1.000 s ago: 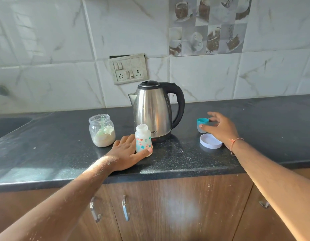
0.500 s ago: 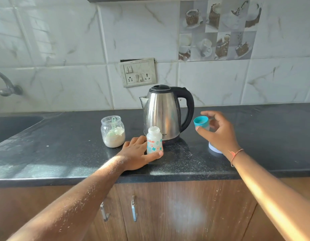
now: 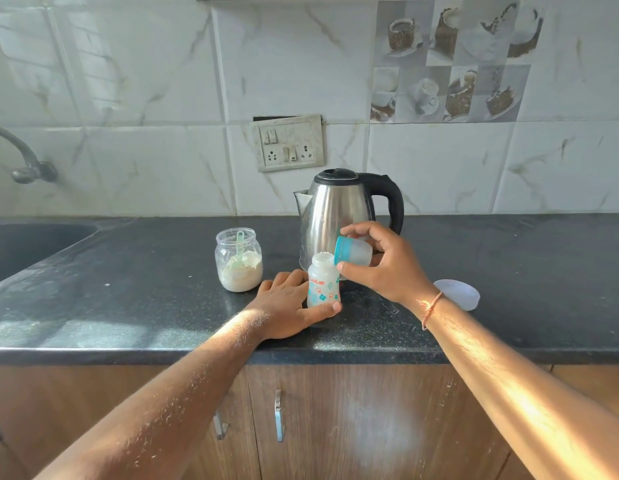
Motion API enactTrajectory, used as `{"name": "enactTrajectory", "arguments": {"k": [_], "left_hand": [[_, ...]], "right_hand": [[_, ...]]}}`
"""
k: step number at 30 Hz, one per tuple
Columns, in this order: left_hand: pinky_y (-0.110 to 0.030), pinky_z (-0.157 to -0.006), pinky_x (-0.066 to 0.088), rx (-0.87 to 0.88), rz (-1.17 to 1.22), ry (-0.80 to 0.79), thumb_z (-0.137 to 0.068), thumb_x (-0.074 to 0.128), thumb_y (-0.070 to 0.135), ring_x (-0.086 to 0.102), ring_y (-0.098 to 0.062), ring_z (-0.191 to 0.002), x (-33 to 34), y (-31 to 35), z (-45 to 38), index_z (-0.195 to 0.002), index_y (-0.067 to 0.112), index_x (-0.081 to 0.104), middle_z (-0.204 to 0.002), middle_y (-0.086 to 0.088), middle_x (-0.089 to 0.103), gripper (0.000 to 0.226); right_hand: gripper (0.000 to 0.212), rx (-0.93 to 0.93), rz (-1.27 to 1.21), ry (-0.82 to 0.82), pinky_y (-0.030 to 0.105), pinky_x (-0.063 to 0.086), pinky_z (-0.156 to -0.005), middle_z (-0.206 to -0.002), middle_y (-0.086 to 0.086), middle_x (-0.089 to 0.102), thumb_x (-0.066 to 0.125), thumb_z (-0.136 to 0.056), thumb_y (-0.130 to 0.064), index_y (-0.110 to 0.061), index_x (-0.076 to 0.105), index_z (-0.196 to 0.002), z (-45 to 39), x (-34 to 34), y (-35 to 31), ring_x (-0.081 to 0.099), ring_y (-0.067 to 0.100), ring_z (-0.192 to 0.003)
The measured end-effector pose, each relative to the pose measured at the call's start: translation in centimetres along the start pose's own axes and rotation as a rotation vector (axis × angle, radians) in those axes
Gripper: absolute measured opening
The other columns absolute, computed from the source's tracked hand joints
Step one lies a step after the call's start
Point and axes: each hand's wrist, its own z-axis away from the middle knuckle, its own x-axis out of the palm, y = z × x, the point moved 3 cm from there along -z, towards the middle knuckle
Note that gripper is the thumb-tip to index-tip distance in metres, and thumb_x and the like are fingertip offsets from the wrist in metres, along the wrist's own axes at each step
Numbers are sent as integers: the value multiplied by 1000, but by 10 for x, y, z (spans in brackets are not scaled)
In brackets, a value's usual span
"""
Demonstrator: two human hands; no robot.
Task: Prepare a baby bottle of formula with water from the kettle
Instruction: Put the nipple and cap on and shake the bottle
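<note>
Bottle [image 3: 322, 287]: stood on the counter [image 3: 128, 306], just in front of the kettle [image 3: 336, 216].
Jar [image 3: 238, 259]: stood left of the bottle, near it.
Cap [image 3: 353, 251]: was tilted above the bottle's right side.
Lid [image 3: 457, 294]: lay on the counter, right of the bottle.
Sink [image 3: 31, 247]: was at the far left.
Socket plate [image 3: 288, 143]: was on the wall behind the kettle.

One head-worn view only, looking forward and down from above the near edge of the tabletop [image 3: 128, 306], close in. Both forearms reach away from it, the tiled wall [image 3: 145, 81] faces it at the far side.
</note>
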Motion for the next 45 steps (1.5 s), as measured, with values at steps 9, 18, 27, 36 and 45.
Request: {"name": "enactTrajectory", "arguments": {"k": [9, 18, 27, 36, 45], "left_hand": [[-48, -127, 24, 19, 4, 5, -101, 33, 88, 32, -22, -153, -1, -2, 0, -164, 41, 45, -160, 9, 43, 79], [-49, -128, 24, 28, 0, 8, -98, 30, 91, 33, -22, -153, 1, -4, -1, -162, 43, 46, -156, 9, 44, 82], [-49, -128, 24, 23, 4, 1, -97, 32, 91, 33, -22, -152, 2, -5, -3, -162, 44, 47, -157, 9, 44, 82], [-49, -126, 27, 11, 103, 23, -92, 47, 94, 39, -19, -149, -2, -7, -3, -148, 47, 61, -152, 14, 52, 75], [-43, -116, 58, 87, 806, 16, -91, 94, 28, 79, -14, -118, -7, -20, 3, -135, 25, 73, -124, 7, 84, 48]], "right_hand": [[46, 97, -165, -23, 47, 64, -93, -113, -9, 80, 95, -83, -14, -27, 74, -121, -5, 32, 6, 75, 14, -106], [35, 155, -351, 9, 44, 67, -93, -115, -5, 83, 83, -97, -16, -27, 74, -129, 14, 53, 13, 79, 13, -107], [60, 149, -301, 17, 59, 66, -91, -115, 13, 80, 80, -94, -49, -28, 66, -148, 14, 58, 19, 79, 34, -104], [53, 128, -245, 126, 35, 67, -89, -123, -12, 78, 90, -90, -31, -26, 70, -139, 17, 53, 14, 74, 10, -113], [48, 123, -256, 114, 26, 66, -83, -121, -17, 77, 89, -92, -29, -34, 69, -135, 18, 52, 10, 73, 3, -111]]}}
